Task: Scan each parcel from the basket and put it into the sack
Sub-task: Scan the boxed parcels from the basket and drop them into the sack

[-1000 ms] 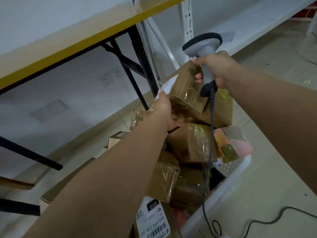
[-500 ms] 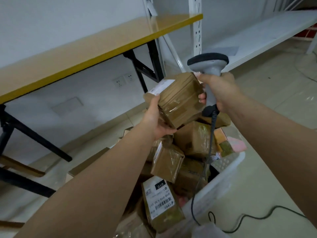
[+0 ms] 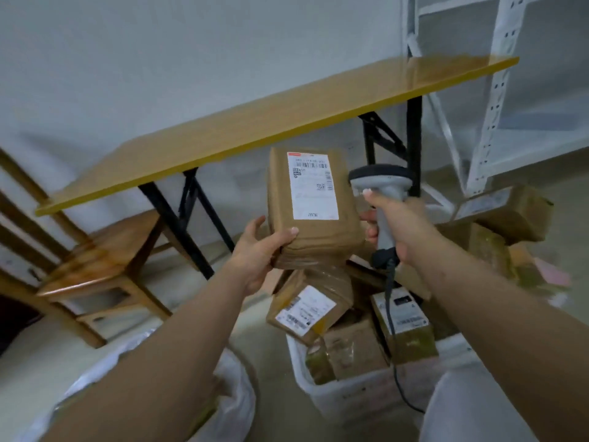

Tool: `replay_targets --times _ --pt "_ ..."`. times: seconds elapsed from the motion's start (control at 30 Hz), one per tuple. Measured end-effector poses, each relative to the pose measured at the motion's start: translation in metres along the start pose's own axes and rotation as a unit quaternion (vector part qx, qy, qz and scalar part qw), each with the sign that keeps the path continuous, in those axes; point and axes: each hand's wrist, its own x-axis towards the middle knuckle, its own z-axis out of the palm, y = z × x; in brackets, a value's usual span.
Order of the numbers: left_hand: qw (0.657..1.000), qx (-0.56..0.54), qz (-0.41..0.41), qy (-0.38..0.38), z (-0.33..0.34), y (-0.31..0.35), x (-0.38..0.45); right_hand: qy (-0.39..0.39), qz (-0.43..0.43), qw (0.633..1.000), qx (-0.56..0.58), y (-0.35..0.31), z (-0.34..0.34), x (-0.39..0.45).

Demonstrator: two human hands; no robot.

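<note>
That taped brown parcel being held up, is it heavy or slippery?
Probably light: the left hand alone holds the parcel up by its lower corner. Its glossy tape wrap may be a bit slick. It looks boxy and stiff, unlikely to flop.

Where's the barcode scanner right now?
The scanner is centre-right in the head view, gripped by the right hand, beside the lifted parcel, above the basket.

A single head-worn camera looks forward and down from close behind both forearms (wide-angle, so edges bow). It faces a wall [image 3: 159, 59] and folding surface [image 3: 271, 122], with the basket [image 3: 350, 393] near its lower edge.
</note>
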Motion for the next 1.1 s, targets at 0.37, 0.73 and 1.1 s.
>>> replay_targets --times 0.37,0.73,1.1 --pt "0.987 0.005 0.081 0.138 -0.157 -0.056 -0.072 -0.173 0.002 0.979 -0.111 0.014 0.112 -0.097" --pt "0.975 -0.002 0.06 0.212 -0.203 -0.097 -0.089 -0.222 0.009 0.96 -0.172 0.024 0.148 -0.138" --pt "0.976 0.0 0.06 0.209 -0.217 -0.111 -0.089 -0.22 -0.008 0.956 -0.193 0.023 0.148 -0.146"
